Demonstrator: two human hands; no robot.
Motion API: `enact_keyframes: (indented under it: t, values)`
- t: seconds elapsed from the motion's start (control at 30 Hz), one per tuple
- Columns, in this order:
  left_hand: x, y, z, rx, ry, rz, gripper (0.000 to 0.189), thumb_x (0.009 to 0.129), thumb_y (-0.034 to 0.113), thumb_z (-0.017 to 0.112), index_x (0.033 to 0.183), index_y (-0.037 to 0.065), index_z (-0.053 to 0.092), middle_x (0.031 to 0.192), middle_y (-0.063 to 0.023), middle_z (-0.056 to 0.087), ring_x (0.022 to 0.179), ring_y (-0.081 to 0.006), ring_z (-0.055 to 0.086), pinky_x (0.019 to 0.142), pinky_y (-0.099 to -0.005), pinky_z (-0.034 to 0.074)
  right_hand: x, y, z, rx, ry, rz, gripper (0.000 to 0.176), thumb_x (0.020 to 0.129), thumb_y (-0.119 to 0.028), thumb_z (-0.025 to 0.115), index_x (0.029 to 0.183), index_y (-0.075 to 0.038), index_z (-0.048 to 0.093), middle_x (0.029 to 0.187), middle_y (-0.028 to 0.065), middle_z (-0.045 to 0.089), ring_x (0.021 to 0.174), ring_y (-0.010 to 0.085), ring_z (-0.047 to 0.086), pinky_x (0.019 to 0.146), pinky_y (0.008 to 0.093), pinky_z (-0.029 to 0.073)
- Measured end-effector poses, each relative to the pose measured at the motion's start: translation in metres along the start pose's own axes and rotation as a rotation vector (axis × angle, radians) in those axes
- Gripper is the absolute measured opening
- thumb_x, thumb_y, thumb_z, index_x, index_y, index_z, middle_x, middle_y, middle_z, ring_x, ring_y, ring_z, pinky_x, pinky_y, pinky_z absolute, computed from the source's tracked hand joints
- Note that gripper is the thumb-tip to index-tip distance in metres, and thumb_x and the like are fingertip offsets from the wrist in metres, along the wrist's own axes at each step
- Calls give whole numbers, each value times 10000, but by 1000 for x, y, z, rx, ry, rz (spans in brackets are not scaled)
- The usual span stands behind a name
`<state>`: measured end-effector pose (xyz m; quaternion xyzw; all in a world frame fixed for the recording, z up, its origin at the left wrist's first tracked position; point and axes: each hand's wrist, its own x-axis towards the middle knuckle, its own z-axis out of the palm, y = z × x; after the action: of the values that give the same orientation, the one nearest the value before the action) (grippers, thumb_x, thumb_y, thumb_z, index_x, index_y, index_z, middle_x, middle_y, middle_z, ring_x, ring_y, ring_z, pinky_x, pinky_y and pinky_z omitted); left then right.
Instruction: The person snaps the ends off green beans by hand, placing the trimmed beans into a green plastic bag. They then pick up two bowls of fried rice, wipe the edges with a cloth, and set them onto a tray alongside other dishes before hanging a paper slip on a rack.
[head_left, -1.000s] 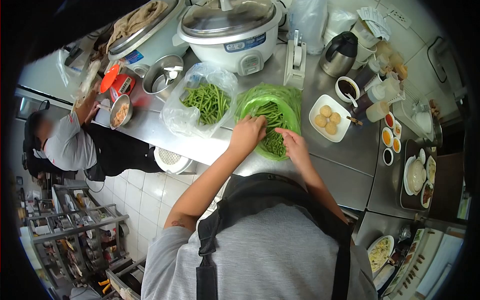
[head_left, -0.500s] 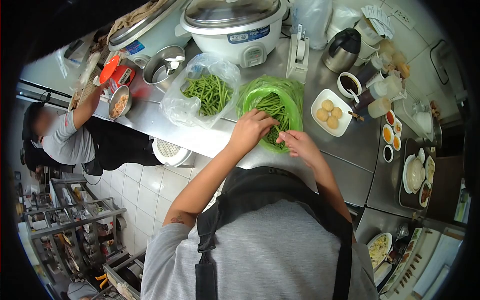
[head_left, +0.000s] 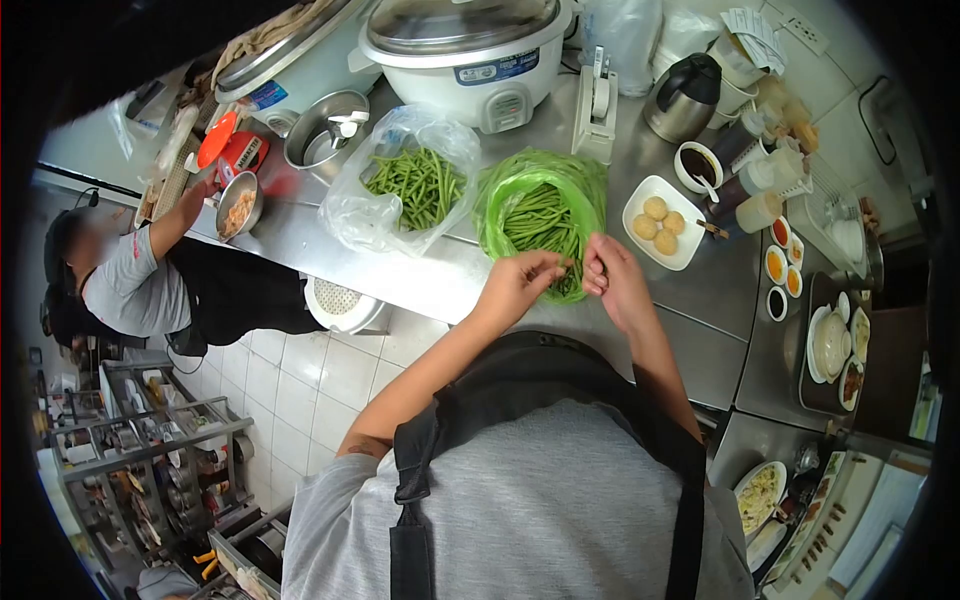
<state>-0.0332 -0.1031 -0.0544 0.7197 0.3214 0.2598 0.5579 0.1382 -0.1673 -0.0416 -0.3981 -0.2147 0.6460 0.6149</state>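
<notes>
Over the near edge of the green plastic bag [head_left: 490, 190], my left hand [head_left: 522, 285] is closed in a pinch, with what looks like a green bean at its fingertips. My right hand [head_left: 617, 278] is just to the right, its fingers curled in and thumb pressed against them; whatever they hold is too small to make out. Many green beans [head_left: 540, 218] fill the open green bag below my hands. To the left, a clear plastic bag [head_left: 350, 215] holds more green beans [head_left: 425, 185], cut into pieces.
Rice cookers [head_left: 455, 55] line the back, beside a metal pot [head_left: 305, 145] and a tape dispenser [head_left: 597, 120]. Right are a white dish of round balls [head_left: 648, 255], a sauce bowl [head_left: 690, 162] and a jug [head_left: 683, 97]. At left, a co-worker [head_left: 140, 275] reaches toward a red scale [head_left: 243, 152].
Both hands have drawn back from the beans toward me and moved slightly apart. My right hand has turned and risen, with its fingers curled. The co-worker's arm has shifted slightly.
</notes>
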Motion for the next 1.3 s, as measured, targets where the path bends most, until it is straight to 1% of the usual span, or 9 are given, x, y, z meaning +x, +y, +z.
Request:
enact_keyframes:
  t: [0.1, 0.4, 0.63, 0.8, 0.87, 1.0, 1.1, 1.17, 1.3]
  values:
    - [8, -8, -4, -370, 80, -81, 218, 894, 74, 586, 1090, -15, 618, 890, -37, 679, 766, -58, 583, 646, -218, 444, 3, 4, 2, 87, 214, 56, 268, 960, -274, 478, 888, -32, 565, 687, -42, 422, 533, 39, 344, 476, 201, 308]
    - [14, -12, -14, -459, 126, -162, 237, 883, 98, 610, 1094, -10, 621, 863, -26, 669, 726, -50, 560, 653, -192, 435, -2, 34, 7, -173, -140, 284, 242, 975, -253, 455, 889, -46, 548, 677, -53, 403, 540, 36, 333, 528, 193, 315]
    - [-3, -3, -13, -358, 194, -152, 135, 828, 50, 668, 937, -24, 691, 867, -52, 687, 746, -78, 606, 692, -213, 486, 11, 44, -9, 505, -18, 224, 193, 968, -247, 473, 917, -67, 521, 646, -35, 423, 544, 63, 366, 533, 206, 319]
    - [6, -8, -74, -46, 404, 54, 136, 817, 25, 661, 944, -6, 700, 882, -72, 696, 735, -88, 616, 677, -213, 496, 11, 37, -15, 629, -18, 189, 93, 922, -154, 505, 931, -62, 516, 736, 5, 477, 597, 102, 408, 582, 232, 359]
    - [18, 5, -123, 189, 491, -144, 207, 766, 150, 737, 925, 21, 709, 875, -107, 702, 776, -90, 619, 667, -235, 491, 9, 37, -18, 599, 40, 254, 114, 903, -127, 507, 984, -49, 525, 766, 19, 491, 614, 112, 419, 594, 240, 372]
    - [30, 35, -158, 1179, 850, 212, 418, 661, 86, 746, 1062, 45, 639, 919, -175, 628, 864, -326, 582, 802, -407, 461, 10, 43, -24, 492, 64, 302, 243, 890, -103, 514, 1117, -21, 546, 810, 25, 505, 636, 100, 424, 610, 234, 380]
    - [43, 34, -121, 981, 723, 373, 301, 686, 75, 717, 979, 52, 651, 911, -163, 619, 890, -319, 574, 818, -388, 454, 7, 42, -19, 396, 62, 280, 299, 903, -144, 535, 1172, -13, 554, 781, -6, 491, 623, 71, 405, 578, 215, 361]
    - [43, 24, -71, 752, 338, 170, 218, 709, 78, 692, 926, 83, 675, 891, -99, 618, 888, -274, 594, 777, -360, 479, 8, 40, -17, 329, 28, 295, 303, 927, -186, 524, 1178, -19, 538, 739, -34, 461, 592, 48, 390, 546, 193, 338]
    - [53, -25, -15, 982, 145, 183, 203, 715, 185, 696, 896, 93, 683, 875, -97, 630, 880, -261, 595, 759, -361, 493, 5, 33, -15, 161, -1, 312, 341, 953, -287, 509, 1160, -17, 542, 670, -68, 401, 521, 21, 342, 479, 175, 283]
